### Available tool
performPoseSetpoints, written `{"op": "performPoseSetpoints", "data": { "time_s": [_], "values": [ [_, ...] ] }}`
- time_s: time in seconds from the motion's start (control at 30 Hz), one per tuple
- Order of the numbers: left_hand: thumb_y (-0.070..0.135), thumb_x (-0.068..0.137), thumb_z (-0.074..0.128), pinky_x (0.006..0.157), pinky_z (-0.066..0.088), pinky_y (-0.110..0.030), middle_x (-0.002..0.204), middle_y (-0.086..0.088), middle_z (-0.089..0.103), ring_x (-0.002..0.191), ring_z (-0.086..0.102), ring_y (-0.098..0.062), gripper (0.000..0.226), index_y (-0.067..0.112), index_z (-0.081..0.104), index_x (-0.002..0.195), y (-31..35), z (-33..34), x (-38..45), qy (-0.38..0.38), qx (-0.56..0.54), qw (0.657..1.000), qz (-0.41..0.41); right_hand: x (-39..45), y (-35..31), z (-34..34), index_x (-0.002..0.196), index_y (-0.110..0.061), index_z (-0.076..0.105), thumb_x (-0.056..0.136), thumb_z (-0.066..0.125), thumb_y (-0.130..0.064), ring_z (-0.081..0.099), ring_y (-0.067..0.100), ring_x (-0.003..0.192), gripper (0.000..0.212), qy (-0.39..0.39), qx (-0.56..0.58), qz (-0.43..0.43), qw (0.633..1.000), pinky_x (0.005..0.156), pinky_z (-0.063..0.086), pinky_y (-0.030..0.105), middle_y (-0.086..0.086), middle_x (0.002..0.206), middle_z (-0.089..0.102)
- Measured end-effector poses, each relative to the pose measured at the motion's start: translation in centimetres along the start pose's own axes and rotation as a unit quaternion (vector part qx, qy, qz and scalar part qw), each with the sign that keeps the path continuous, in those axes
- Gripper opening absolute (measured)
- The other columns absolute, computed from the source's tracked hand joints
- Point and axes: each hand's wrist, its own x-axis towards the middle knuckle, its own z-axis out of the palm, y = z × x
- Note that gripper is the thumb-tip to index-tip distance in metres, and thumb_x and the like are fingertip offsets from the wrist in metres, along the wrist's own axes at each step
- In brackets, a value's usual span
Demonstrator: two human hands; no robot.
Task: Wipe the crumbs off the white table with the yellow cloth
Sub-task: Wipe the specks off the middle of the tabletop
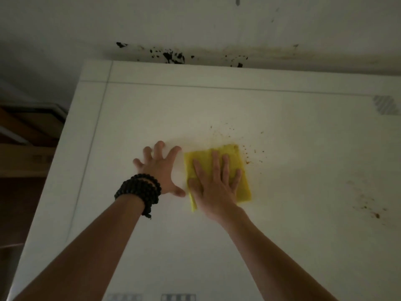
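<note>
A folded yellow cloth (237,161) lies flat on the white table (282,235) near its middle. My right hand (213,187) presses palm-down on the cloth with the fingers spread, covering its left half. My left hand (159,170) rests on the bare table just left of the cloth, fingers splayed, holding nothing; a black bead bracelet wraps its wrist. Brown crumbs (247,153) are scattered above and to the right of the cloth's far corner. A second patch of crumbs (368,205) lies further right.
The table's far edge meets a white wall (217,22) with black marks (171,56) just above it. The table's left edge drops off to dark wooden furniture (26,153). A grey striped sticker (386,105) sits at the far right.
</note>
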Motion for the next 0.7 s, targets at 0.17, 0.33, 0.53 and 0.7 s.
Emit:
{"op": "performPoseSetpoints", "data": {
  "time_s": [0.17, 0.33, 0.53, 0.7],
  "values": [
    [0.076, 0.038, 0.079, 0.107, 0.014, -0.068, 0.153, -0.001, -0.033, 0.141, -0.024, -0.038, 0.149, 0.047, -0.025, 0.141, -0.3, -0.8, 1.3, -0.025, -0.015, 0.999, -0.034, 1.5, -0.7, -0.6, 0.151, -0.054, -0.014, 0.097, 0.01, -0.067, -0.049, 0.025, 0.137, 0.06, 0.009, 0.0, 0.026, 1.0, 0.101, -0.037, 0.059, -0.002, 0.159, -0.041],
    [0.075, 0.035, 0.08, 0.106, 0.014, -0.07, 0.148, 0.005, -0.039, 0.139, -0.027, -0.035, 0.151, 0.051, -0.029, 0.136, -0.2, -0.2, 1.8, -0.033, -0.035, 0.998, -0.045, 8.7, -2.5, -3.6, 0.154, -0.05, -0.012, 0.1, 0.011, -0.064, -0.04, 0.032, 0.143, 0.06, 0.032, 0.009, 0.036, 0.999, 0.106, -0.028, 0.065, 0.003, 0.162, -0.035],
    [0.071, 0.041, 0.082, 0.106, 0.012, -0.071, 0.15, 0.002, -0.038, 0.14, -0.028, -0.036, 0.149, 0.048, -0.027, 0.141, -0.9, -0.2, 1.3, -0.043, -0.051, 0.997, -0.051, 2.5, -2.1, 0.0, 0.152, -0.049, -0.018, 0.093, 0.003, -0.068, -0.046, 0.023, 0.14, 0.066, 0.039, 0.009, 0.023, 0.999, 0.105, -0.034, 0.057, -0.003, 0.161, -0.037],
    [0.071, 0.042, 0.081, 0.107, 0.009, -0.071, 0.15, 0.003, -0.039, 0.14, -0.029, -0.035, 0.147, 0.049, -0.027, 0.14, -0.1, -0.1, 1.5, -0.025, -0.059, 0.997, -0.032, 4.0, -1.3, -1.4, 0.152, -0.051, -0.017, 0.097, 0.01, -0.067, -0.046, 0.026, 0.14, 0.063, 0.039, -0.002, 0.06, 0.997, 0.101, -0.036, 0.058, -0.002, 0.16, -0.038]
  ]
}}
